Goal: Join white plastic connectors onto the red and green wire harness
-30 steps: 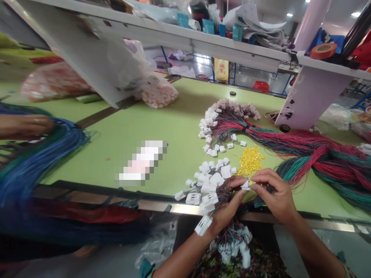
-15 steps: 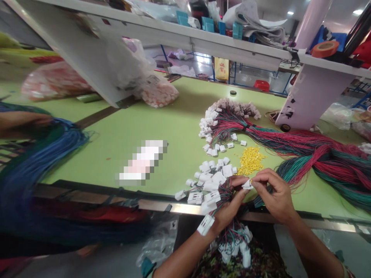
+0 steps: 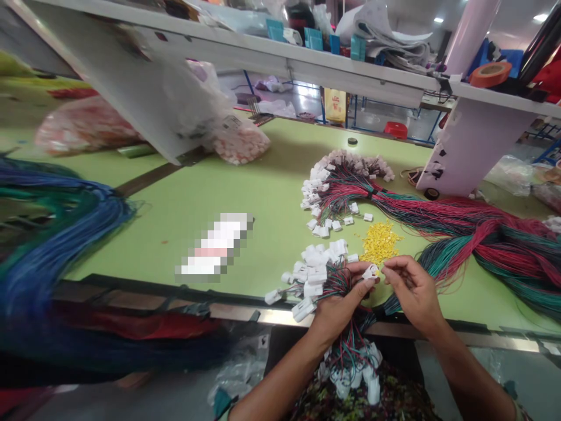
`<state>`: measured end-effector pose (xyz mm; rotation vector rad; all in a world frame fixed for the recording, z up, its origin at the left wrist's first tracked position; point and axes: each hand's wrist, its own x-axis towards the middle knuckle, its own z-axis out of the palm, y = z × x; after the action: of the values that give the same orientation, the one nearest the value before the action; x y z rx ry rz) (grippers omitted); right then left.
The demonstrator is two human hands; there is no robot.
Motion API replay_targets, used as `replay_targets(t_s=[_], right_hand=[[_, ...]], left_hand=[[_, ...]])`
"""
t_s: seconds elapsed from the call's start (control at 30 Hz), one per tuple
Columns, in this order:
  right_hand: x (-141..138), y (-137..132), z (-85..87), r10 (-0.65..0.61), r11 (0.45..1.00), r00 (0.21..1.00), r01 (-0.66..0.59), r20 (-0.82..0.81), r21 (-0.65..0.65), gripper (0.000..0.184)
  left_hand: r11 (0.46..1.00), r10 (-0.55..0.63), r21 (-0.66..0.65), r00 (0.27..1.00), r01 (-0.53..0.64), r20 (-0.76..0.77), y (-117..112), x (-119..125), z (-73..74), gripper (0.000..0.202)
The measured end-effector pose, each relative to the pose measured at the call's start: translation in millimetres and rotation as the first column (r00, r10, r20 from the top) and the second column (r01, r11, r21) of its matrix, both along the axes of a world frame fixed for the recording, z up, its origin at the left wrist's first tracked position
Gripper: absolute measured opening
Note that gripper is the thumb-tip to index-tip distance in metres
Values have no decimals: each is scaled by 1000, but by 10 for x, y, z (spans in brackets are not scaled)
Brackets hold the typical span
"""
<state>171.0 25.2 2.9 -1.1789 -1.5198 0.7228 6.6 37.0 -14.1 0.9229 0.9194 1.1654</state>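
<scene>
My left hand [image 3: 346,301] pinches a white plastic connector [image 3: 370,272] between thumb and fingers, its open end turned up and a bit of yellow showing at it. Red, green and dark wires [image 3: 335,280] run past this hand, with several white connectors [image 3: 318,263] fanned out to its left. More connectors [image 3: 355,374] hang below the table edge over my lap. Just right of the held connector is my right hand [image 3: 414,292], slightly apart from it, thumb and fingertips closed together. Whatever those fingertips may hold is too small to make out. Beyond the hands lies a pile of small yellow pieces [image 3: 380,241].
A tied wire bundle [image 3: 394,202] with white connectors stretches across the green table [image 3: 175,193] to the right. Blue and green wires [image 3: 87,204] drape over the left edge. Behind stand a bag of parts [image 3: 241,140], a black tape roll [image 3: 352,141] and an overhead shelf [image 3: 263,47].
My right fingertips have drawn back slightly from the connector, which now tilts its opening upward. The loose connectors by my left hand have shifted. Another person's hand has left the wires at far left.
</scene>
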Motion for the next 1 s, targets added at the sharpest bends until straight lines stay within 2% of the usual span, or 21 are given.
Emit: replay_targets(t_s=[0.13, 0.3, 0.43, 0.57, 1.0], right_hand=[[33, 6, 73, 79, 987, 990, -93, 115, 130, 15], [57, 49, 103, 153, 966, 979, -177, 134, 187, 20], [55, 54, 70, 88, 976, 991, -106, 106, 189, 10], [64, 49, 34, 27, 982, 993, -48, 114, 184, 8], [17, 62, -21, -28, 968, 988, -11, 152, 252, 8]], left_hand=[[999, -2, 35, 999, 3, -36, 3, -14, -29, 23], [1000, -10, 23, 998, 11, -58, 4, -28, -82, 28], [1000, -11, 0, 1000, 11, -16, 5, -21, -65, 28], [999, -26, -24, 998, 28, 58, -5, -20, -23, 29], [993, -99, -39, 973, 110, 209, 9, -78, 2, 28]])
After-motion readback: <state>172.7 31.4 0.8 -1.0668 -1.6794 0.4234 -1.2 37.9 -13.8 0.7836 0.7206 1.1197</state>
